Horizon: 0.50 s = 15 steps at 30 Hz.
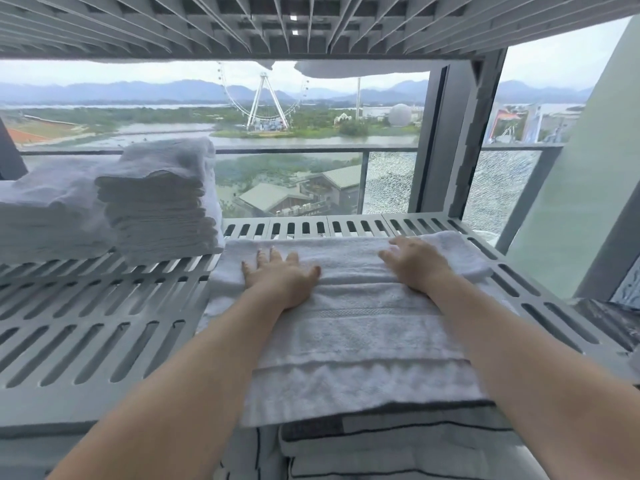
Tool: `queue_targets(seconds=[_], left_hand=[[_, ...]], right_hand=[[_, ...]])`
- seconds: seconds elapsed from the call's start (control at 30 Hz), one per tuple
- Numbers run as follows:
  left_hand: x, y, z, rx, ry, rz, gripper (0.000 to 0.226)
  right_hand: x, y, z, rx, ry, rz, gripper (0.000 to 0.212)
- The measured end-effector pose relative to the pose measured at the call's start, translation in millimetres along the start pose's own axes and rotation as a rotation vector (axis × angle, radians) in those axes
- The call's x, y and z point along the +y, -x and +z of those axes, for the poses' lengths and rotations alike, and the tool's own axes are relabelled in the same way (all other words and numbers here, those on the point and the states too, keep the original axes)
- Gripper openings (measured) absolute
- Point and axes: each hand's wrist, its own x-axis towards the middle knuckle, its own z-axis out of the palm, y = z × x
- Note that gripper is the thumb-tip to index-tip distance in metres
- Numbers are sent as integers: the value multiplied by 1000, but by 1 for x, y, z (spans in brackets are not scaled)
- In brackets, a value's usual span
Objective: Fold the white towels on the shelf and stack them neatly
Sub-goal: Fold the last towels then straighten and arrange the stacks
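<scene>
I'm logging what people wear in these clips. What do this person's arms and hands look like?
No gloves on the left hand or the right hand. The left forearm and right forearm are bare, with no sleeve edge showing. No watch, bracelet or ring is visible. The left hand's nails look painted, though too small to be sure.

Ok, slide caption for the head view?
On the slatted shelf, left hand and right hand press a white towel, beside folded towel stacks.

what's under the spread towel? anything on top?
Left hand and right hand press flat on the towel. The slotted shelf shows around it; whatever lies directly beneath is covered.
</scene>
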Motion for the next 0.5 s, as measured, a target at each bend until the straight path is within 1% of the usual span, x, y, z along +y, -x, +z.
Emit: queue_targets(seconds=[0.1,0.2,0.3,0.4,0.5], left_hand=[[-1,28,4,-11,2,73,82],[-2,62,10,-42,-18,200,82],[-4,99,17,-61,-7,343,86],[-6,134,22,-77,-20,447,98],[-11,162,24,-77,-53,502,117]], right_hand=[[-25,24,-3,-4,-118,-188,53],[-44,50,-4,3,-79,-290,47],[-51,80,-6,89,-49,-345,33],[-53,114,-4,224,-11,-365,15],[-52,146,-4,299,22,-374,15]])
